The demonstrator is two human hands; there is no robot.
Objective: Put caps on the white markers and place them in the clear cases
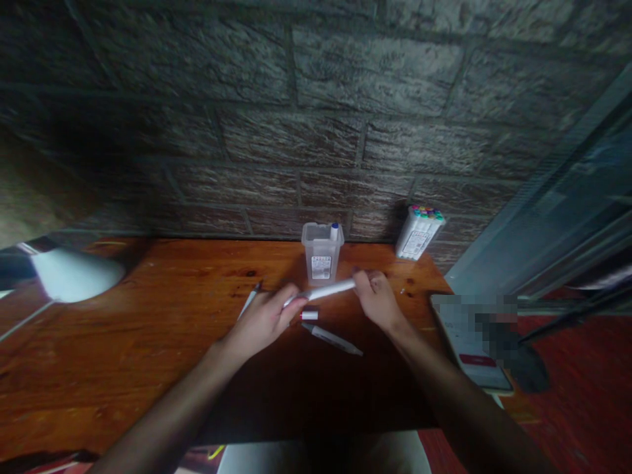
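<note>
Between my two hands a white marker (332,288) is held nearly level above the wooden table. My left hand (266,316) is closed around its left end, and my right hand (375,296) grips the right end. Just below it lies a small white cap (309,316) with a pink edge. An uncapped marker (333,338) rests on the wood in front of that cap. Another marker (248,301) with a dark tip lies partly hidden behind my left hand. Behind the held marker stands a clear plastic box (322,253) with one blue-topped marker (334,230) in it.
A second box (419,232), full of markers with coloured ends, stands at the back right by the brick wall (320,138). A tablet (474,349) lies at the right edge of the wooden table (148,349). The white base of a lamp (74,273) stands at left.
</note>
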